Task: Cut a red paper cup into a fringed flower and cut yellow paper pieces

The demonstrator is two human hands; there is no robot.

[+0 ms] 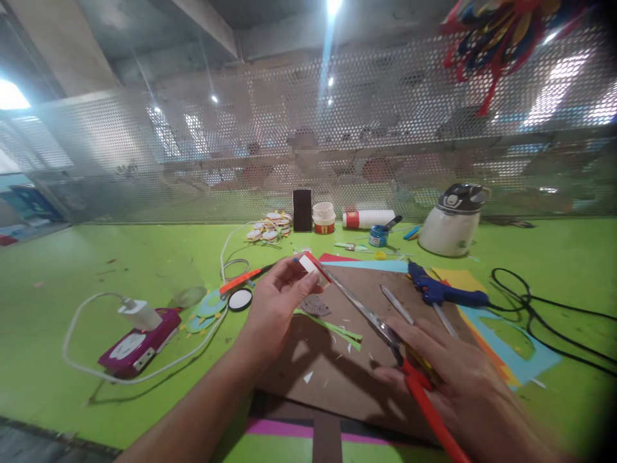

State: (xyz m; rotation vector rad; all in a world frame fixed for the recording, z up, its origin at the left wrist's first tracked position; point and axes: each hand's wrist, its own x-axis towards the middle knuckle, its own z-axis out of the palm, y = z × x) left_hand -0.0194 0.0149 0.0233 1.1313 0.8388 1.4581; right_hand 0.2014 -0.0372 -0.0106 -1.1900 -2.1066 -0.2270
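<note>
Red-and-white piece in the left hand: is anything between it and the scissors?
Nothing visible. The scissors, in the right hand, extend to the red edge of the red-and-white piece; whether they touch is unclear. The left hand has its thumb over the piece's lower part, beside the blades.

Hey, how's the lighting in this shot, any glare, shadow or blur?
In the head view, the top light is blown out, with a bluish streak below it; same view, dark shadow falls on the brown board near the left hand; same view, everything behind the perforated panel looks hazy, and the right edge darkens.
</note>
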